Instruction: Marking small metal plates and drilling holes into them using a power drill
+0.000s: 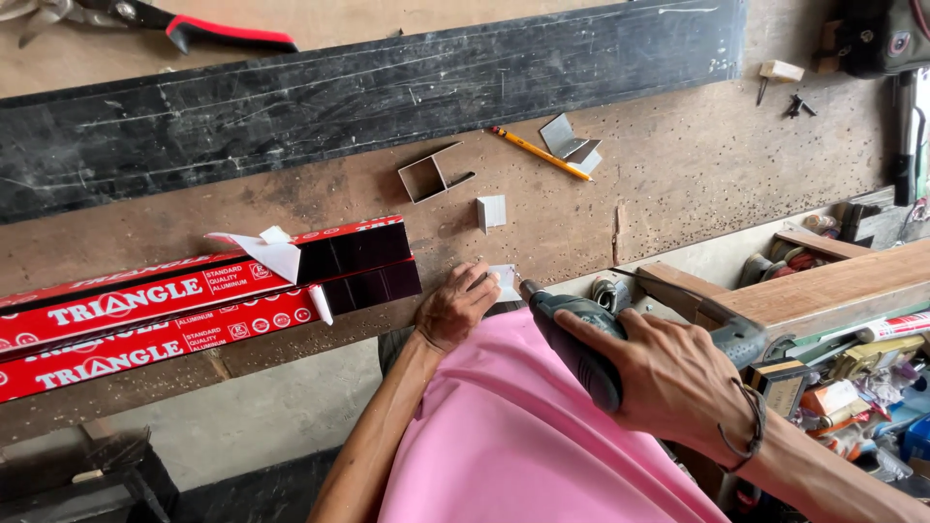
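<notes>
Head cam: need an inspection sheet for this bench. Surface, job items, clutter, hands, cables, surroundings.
Surface: worn brown workbench, pitted and scratched; long dark plank lies across it.
Job's things: small pale metal piece at the bench edge; power drill with its tip at that piece.
Clutter: yellow pencil, short square tube offcut, folded metal scraps, small white block, red-wrapped dark profiles, red-handled snips.
Grippers: left hand presses the piece; right hand grips the drill.
Cables: nothing seen.
Surroundings: wooden beam, crowded tool tray to the right.
</notes>
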